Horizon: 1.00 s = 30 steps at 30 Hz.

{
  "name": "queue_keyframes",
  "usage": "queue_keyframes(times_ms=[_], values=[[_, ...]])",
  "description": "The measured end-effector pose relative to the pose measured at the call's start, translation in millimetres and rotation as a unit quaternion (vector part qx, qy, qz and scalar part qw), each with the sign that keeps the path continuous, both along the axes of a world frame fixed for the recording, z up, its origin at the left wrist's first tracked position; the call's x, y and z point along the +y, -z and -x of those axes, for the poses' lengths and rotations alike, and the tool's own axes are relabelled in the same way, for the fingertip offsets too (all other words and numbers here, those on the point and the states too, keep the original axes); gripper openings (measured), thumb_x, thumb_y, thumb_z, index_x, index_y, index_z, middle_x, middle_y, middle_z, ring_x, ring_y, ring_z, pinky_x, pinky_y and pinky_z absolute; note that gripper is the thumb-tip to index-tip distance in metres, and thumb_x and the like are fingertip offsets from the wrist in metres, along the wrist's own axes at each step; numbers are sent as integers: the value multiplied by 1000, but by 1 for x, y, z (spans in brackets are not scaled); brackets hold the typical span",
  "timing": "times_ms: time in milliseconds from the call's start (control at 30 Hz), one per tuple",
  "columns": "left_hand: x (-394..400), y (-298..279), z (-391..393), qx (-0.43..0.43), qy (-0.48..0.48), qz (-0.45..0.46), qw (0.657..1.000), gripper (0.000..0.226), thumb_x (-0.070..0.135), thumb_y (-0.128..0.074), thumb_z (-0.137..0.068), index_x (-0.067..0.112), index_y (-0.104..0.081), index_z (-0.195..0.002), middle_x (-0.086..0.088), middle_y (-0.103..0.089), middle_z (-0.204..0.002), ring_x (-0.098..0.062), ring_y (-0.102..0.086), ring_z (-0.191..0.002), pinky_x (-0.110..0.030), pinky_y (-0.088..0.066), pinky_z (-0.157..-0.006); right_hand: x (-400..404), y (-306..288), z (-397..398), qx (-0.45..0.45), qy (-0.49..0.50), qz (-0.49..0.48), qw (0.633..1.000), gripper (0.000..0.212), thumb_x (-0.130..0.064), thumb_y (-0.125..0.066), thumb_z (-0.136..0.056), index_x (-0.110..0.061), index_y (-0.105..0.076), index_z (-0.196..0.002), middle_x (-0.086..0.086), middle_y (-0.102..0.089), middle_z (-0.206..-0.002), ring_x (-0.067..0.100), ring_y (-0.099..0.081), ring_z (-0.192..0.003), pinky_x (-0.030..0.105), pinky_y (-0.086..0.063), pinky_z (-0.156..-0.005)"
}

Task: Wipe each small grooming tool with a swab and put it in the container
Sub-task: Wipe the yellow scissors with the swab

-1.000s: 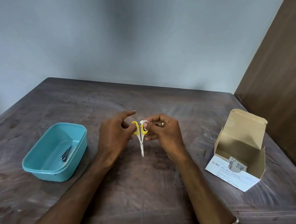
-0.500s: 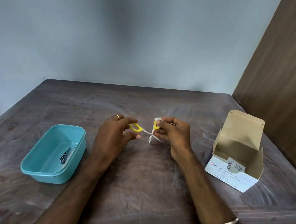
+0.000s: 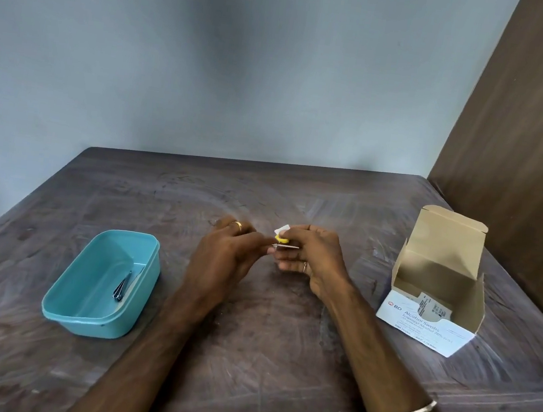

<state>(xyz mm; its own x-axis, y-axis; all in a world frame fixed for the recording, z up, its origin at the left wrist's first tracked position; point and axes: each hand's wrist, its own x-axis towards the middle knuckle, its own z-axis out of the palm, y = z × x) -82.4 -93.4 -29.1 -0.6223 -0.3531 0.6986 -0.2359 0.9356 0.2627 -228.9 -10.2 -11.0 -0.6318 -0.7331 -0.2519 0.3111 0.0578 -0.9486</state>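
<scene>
Small yellow-handled metal scissors (image 3: 281,242) pinched between left hand (image 3: 226,258) and right hand (image 3: 312,258), white swab (image 3: 280,231) gripped in right fingers, above brown wooden desk (image 3: 277,362).

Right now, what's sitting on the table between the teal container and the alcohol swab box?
In the head view, only the two hands: left hand and right hand, holding the yellow-handled scissors and a swab.

Yellow-handled scissors (image 3: 282,241) and white swab (image 3: 280,231) are held between both hands, right of the teal container (image 3: 80,284).
</scene>
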Motion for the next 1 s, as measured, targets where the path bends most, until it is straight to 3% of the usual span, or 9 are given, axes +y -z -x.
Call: queue_keyframes(times_ms=[133, 233, 333, 467, 600, 733, 867, 1000], values=[[4, -5, 1, 87, 24, -158, 983, 8, 23, -70, -89, 19, -76, -91, 6, -68, -81, -9, -60, -77, -23, -44, -70, -2, 3, 3, 45, 33, -16, 998, 6, -13, -69, -86, -10, -72, -90, 9, -71, -79, 18, -62, -53, 19, -36, -37], [5, -7, 4, 135, 15, -364, 921, 15, 16, -70, -89, 20, -74, -76, 5, -70, -71, -3, -55, -59, -24, -45, -60, -1, 1, 10, 81, 85, 35, 992, 7, -13, -73, -85, -11, -69, -91, 7, -72, -80, 13, -56, -49, 18, -29, -37], [3, -5, 3, 145, 17, -461, 875, 21, 15, -67, -91, 14, -73, -70, 4, -67, -63, -9, -45, -48, -29, -42, -52, 4, -5, 13, 107, 46, 91, 989, 12, -10, -74, -87, -8, -69, -98, 7, -76, -82, 12, -55, -50, 20, -31, -38], [4, -4, 4, 137, 0, -498, 856, 22, 15, -66, -91, 3, -73, -75, 8, -60, -52, -15, -40, -46, -29, -38, -52, 4, -8, 5, 152, -18, 82, 985, 6, -11, -78, -83, -14, -74, -86, 1, -72, -72, 11, -55, -56, 21, -37, -44], [6, -2, 6, 123, -5, -500, 857, 23, 16, -66, -91, -1, -72, -76, 10, -52, -43, -16, -37, -43, -24, -35, -46, 1, -5, -2, 170, -56, 82, 980, 16, 0, -81, -78, -13, -70, -77, -6, -69, -64, -2, -59, -53, 12, -44, -51], [9, 2, 9, 123, -6, -511, 851, 23, 17, -67, -91, 0, -73, -77, 10, -54, -44, -13, -36, -41, -21, -34, -43, -1, 0, -2, 176, -58, 75, 980, 20, 1, -84, -75, -6, -66, -80, -6, -68, -60, 2, -62, -52, 15, -46, -49], [8, 5, 9, 133, 9, -509, 850, 23, 19, -68, -90, 5, -73, -73, -16, -62, -59, -17, -37, -43, -23, -33, -45, -1, 0, -2, 186, -68, 64, 978, 22, -3, -83, -77, -5, -67, -92, 8, -67, -71, 4, -62, -52, 16, -46, -50], [7, 7, 8, 128, 7, -512, 850, 22, 16, -67, -91, 4, -73, -74, 2, -56, -48, -14, -36, -40, -23, -33, -44, 0, 4, -4, 224, -94, 45, 969, 6, -11, -78, -85, -13, -75, -80, -6, -68, -62, 4, -59, -53, 20, -48, -54]])
